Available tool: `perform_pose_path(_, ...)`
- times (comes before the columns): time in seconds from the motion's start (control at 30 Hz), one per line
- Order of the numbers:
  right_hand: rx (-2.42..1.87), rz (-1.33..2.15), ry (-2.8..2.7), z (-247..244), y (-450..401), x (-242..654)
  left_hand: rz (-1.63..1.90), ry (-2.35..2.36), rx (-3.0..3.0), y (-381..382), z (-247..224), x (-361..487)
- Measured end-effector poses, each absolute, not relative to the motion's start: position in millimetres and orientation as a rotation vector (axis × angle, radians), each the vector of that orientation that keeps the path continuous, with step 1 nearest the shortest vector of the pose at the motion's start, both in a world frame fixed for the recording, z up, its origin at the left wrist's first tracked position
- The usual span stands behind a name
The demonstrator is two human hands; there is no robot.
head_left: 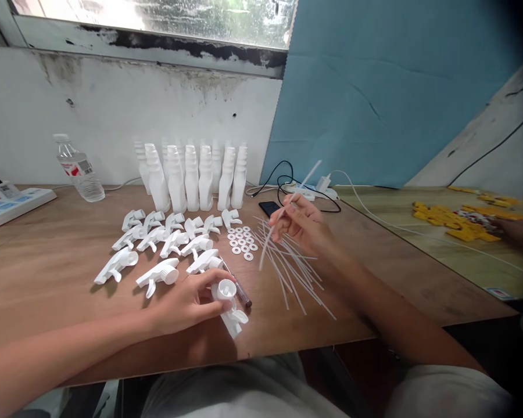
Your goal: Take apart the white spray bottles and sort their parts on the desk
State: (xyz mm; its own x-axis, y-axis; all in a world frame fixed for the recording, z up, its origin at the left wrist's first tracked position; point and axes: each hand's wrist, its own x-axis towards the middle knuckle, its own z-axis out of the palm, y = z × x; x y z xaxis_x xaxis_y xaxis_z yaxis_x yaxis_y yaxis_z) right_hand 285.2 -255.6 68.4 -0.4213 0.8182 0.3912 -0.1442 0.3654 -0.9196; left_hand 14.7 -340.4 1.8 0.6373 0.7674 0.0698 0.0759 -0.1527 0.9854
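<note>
My left hand (196, 299) grips a white spray trigger head (232, 313) near the table's front edge, its round collar opening facing up. Between the fingertips of my right hand (303, 220) is a thin translucent dip tube (267, 248), slanting with its lower end towards me. Beneath that hand a loose pile of dip tubes (294, 273) fans over the table. White ring gaskets (243, 241) lie in a cluster left of the pile. Several more trigger heads (159, 276) rest in rows beyond my left hand. A dark pen-like tool (239, 287) lies just behind the held head.
White bottles (192, 180) stand upright against the wall. A water bottle (81, 168) and a power strip (21, 204) are at the left. A phone (269, 208) and cables lie behind my right hand. Yellow pieces (453, 220) and another person's blurred hand (520, 232) are at the far right.
</note>
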Motion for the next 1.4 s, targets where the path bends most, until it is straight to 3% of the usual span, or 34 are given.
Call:
perform_pose_path(0.67,-0.314,1.434,-1.682,50.7,-289.9,252.8,0.677,0.715,1.645,-340.4,2.9,14.1)
perform_pose_path(0.9,-0.360,1.326,-1.935,37.0,-299.9,239.5,0.672,0.780,1.775,-338.6,2.2,15.8)
perform_pose_path(1.1,-0.475,0.958,-2.112,30.1,-304.7,231.6,0.654,0.807,1.893,-337.5,3.1,14.6)
perform_pose_path(1.4,-0.395,0.749,-2.121,15.3,-311.9,230.1,0.647,0.737,1.985,-336.9,6.2,12.0)
